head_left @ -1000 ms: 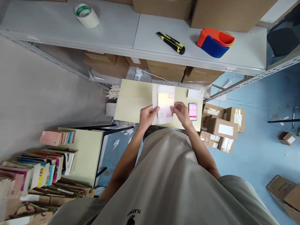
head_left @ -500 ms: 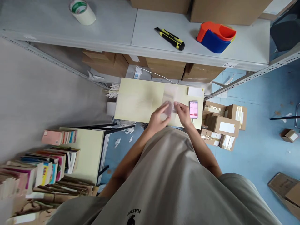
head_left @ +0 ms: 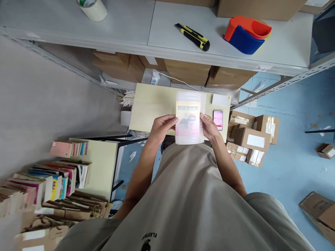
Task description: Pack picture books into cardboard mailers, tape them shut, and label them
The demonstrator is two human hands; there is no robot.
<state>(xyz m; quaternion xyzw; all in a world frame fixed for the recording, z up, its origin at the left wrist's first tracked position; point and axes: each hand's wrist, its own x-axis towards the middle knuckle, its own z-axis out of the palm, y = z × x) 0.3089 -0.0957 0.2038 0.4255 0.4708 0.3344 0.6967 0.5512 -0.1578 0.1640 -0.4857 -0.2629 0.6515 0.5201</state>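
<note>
Between my two hands is a book in a cloudy, see-through wrap [head_left: 190, 120]; yellow and pink printing shows faintly through it. My left hand [head_left: 162, 128] pinches its left edge between thumb and fingers. The opposite edge is gripped by my right hand [head_left: 210, 128]. The wrapped book is raised above the pale yellow table [head_left: 151, 101], its lower end close to my shirt. To the right of my right hand lies a phone [head_left: 217, 120] with a pink screen. A white box or stack of labels [head_left: 220, 100] sits behind the phone.
On the grey shelf [head_left: 125, 28] above are a box cutter [head_left: 193, 36], a red and blue tape dispenser [head_left: 247, 35] and a tape roll [head_left: 92, 9]. Cardboard boxes [head_left: 252, 138] are piled at the right. Rows of books [head_left: 57, 183] stand at lower left.
The wrapped book has come up off the table and toward me, now facing me flat. My hands have moved apart to its two side edges.
</note>
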